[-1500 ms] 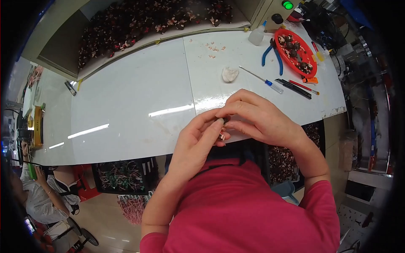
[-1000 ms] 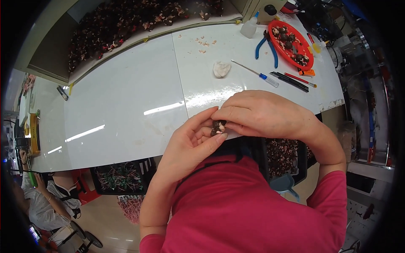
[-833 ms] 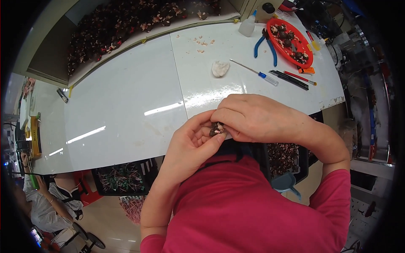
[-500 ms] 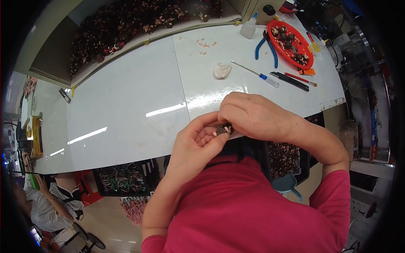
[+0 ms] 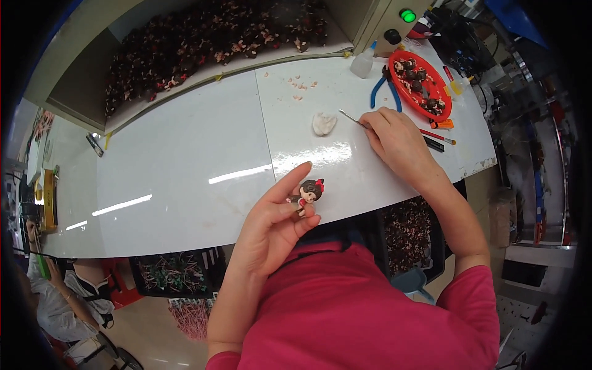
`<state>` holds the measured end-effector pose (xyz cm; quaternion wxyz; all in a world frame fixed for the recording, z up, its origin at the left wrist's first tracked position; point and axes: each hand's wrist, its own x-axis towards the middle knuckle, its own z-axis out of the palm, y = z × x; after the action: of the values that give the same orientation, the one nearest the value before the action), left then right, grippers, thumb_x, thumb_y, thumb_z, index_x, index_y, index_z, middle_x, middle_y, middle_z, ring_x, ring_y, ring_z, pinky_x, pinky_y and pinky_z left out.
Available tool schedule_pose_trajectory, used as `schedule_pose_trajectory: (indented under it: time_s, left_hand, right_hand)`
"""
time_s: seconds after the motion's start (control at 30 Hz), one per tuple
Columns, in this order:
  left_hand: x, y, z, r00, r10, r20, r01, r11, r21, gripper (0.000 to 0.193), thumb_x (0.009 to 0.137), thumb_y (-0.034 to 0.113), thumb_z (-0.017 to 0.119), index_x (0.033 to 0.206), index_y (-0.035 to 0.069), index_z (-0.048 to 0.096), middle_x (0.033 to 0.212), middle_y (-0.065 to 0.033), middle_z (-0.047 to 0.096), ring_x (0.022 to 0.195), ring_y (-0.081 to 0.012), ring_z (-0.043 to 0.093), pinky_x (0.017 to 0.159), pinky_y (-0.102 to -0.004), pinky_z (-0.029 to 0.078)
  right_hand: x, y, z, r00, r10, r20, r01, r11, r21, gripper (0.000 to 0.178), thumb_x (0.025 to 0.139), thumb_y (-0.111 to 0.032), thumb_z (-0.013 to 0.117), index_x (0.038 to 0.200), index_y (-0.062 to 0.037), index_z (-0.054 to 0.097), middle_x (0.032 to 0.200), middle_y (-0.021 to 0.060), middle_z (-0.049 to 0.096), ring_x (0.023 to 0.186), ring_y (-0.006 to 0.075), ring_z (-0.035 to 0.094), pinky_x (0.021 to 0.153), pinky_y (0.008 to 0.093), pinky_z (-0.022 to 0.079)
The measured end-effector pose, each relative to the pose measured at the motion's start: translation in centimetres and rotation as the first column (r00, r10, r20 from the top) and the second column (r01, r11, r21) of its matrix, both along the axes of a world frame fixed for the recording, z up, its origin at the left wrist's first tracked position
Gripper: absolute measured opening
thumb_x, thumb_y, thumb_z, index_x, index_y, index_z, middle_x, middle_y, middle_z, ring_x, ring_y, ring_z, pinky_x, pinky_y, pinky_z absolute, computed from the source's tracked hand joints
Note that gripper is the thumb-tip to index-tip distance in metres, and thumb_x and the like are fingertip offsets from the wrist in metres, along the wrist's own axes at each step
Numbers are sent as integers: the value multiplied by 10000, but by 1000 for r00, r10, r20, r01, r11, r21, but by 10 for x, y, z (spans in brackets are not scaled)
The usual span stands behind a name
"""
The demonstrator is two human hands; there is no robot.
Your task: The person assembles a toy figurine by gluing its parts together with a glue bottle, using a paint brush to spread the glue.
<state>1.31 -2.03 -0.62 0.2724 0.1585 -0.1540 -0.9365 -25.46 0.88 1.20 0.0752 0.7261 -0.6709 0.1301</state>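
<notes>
My left hand (image 5: 271, 225) pinches a small doll figurine (image 5: 310, 190) between thumb and fingers, above the table's front edge. The figurine has dark hair, a red bow and a pale face. Over at the right side of the table, my right hand (image 5: 401, 145) has its fingers closed on a screwdriver (image 5: 351, 117). Only the metal shaft shows; the handle is hidden under the hand. A crumpled white wad (image 5: 324, 124) lies left of the shaft's tip. Just beyond the right hand are blue-handled pliers (image 5: 374, 97).
A red oval tray (image 5: 443, 81) with dark figurine parts stands at the far right, beside a squeeze bottle (image 5: 362, 63). Small pale pieces (image 5: 298, 86) are scattered on the white table (image 5: 179, 154). A large heap of figurines (image 5: 216, 43) fills the shelf behind.
Both hands were together at the figurine. My right hand has let go of it and moved away to the screwdriver, while the left has turned the figurine upright, its face visible.
</notes>
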Motion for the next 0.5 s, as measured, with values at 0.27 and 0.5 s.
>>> schedule_pose_trajectory:
  time_s: [0.27, 0.5]
  left_hand:
    - [16, -15, -1, 995, -73, 75, 73, 997, 6, 533, 862, -15, 442, 1383, -38, 336, 1210, -133, 497, 1076, -224, 569, 961, -337, 471]
    - [19, -12, -7, 996, -37, 81, 44, 995, -91, 528, 909, 33, 478, 1409, 22, 305, 1326, -174, 442, 1121, -247, 567, 952, -325, 489]
  right_hand:
    - [33, 4, 29, 852, -102, 513, 91, 995, 45, 203, 797, 36, 556, 995, -10, 562, 815, 67, 535, 727, 160, 549, 653, 266, 464]
    - [81, 16, 64, 861, 172, 479, -248, 964, 99, 205, 793, 8, 632, 986, -59, 639, 819, 61, 548, 701, 176, 575, 599, 268, 465]
